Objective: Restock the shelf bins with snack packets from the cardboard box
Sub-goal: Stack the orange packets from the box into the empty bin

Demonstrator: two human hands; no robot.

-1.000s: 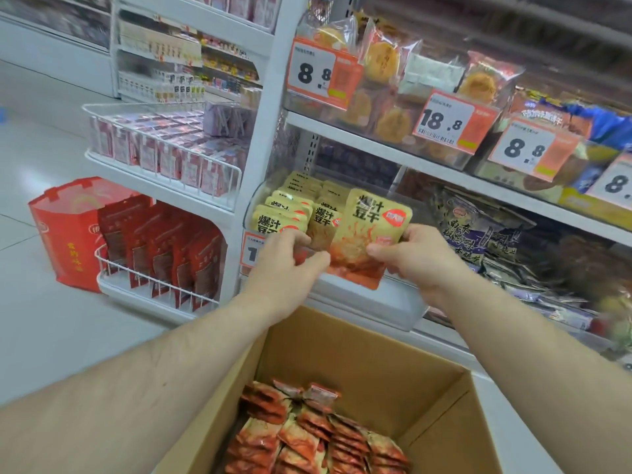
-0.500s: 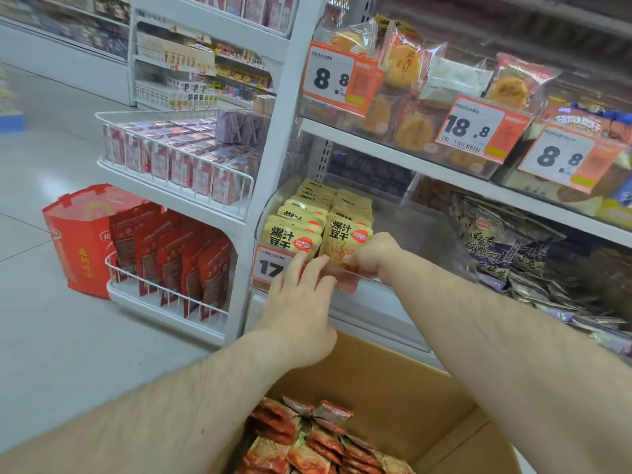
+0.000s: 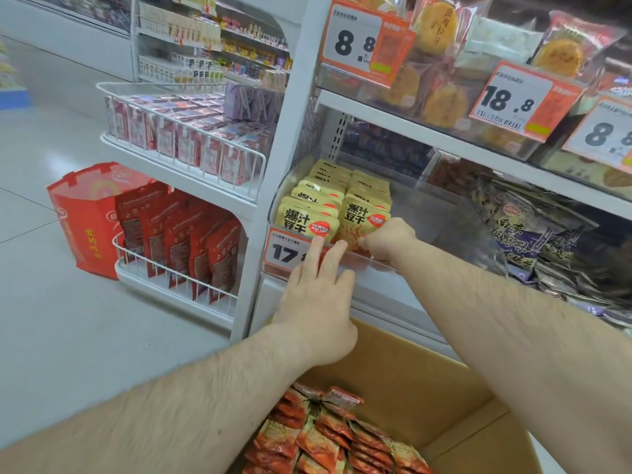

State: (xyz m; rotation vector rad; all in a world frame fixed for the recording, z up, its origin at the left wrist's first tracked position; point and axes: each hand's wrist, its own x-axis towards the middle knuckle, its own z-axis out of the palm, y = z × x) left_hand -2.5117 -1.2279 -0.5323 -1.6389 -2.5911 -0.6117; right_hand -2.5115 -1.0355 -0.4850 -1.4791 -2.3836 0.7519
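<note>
A clear shelf bin [image 3: 410, 213] holds two rows of yellow snack packets [image 3: 307, 220] standing upright. My right hand [image 3: 388, 239] reaches over the bin's front lip and pinches the front packet [image 3: 362, 217] of the right row. My left hand [image 3: 318, 295] lies with straight fingers against the bin's front edge, over the orange price tag [image 3: 284, 253]. Below, an open cardboard box [image 3: 427, 381] holds several orange-red snack packets [image 3: 325, 436].
The right half of the bin shows no packets. Dark bagged snacks [image 3: 533, 234] fill the neighbouring bin. Above is a shelf of wrapped cakes [image 3: 441, 63] with price tags. To the left stand wire racks of red packets [image 3: 181, 234] and a red bag [image 3: 85, 213] on the floor.
My right hand has carried the yellow packet from in front of the bin down into the right row. My left hand let go of it and now lies flat on the bin's front.
</note>
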